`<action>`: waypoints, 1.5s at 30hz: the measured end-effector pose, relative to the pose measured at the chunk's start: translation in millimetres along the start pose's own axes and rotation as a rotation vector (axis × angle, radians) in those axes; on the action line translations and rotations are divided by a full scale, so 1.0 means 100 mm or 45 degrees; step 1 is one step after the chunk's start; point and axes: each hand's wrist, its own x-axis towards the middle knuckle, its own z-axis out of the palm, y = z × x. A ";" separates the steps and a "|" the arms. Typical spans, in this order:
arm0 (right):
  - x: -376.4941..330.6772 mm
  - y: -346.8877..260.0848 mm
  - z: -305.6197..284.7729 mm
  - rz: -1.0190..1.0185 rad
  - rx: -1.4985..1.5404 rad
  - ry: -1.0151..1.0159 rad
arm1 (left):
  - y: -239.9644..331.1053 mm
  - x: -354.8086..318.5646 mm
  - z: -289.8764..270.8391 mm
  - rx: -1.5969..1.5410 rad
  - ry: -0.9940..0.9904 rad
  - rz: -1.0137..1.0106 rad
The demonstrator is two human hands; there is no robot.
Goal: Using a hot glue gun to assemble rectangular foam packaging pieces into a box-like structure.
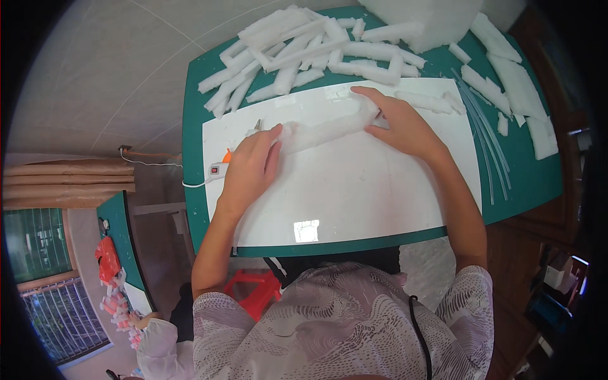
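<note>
A white, fluffy foam strip (332,132) lies across the upper part of a white board (342,190), its right end bent upward. My left hand (250,166) is closed at the strip's left end, its fingertips pressed against it. At the other end my right hand (405,126) grips the bent part between thumb and fingers. Beside my left hand is a white glue gun (217,170) with a red switch, an orange part and a metal tip; my hand hides much of it. A second white strip (423,101) rests on the board, just beyond my right hand.
Many white strips and frames (297,54) are heaped at the table's far side. Clear glue sticks (486,136) and flat white pieces (516,82) lie on the green tabletop (529,180) at right. A red stool (253,291) stands below; another person's sleeve (158,345) shows lower left.
</note>
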 end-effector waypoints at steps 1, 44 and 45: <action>0.00 -0.02 -0.02 0.031 0.019 -0.024 | -0.01 -0.01 0.00 -0.002 0.003 0.001; 0.00 -0.16 -0.06 0.074 0.038 -0.012 | -0.45 -0.69 -0.51 0.319 -0.250 -0.214; 0.00 -0.16 -0.06 0.067 0.040 -0.011 | -0.50 -0.66 -0.52 0.289 -0.299 -0.262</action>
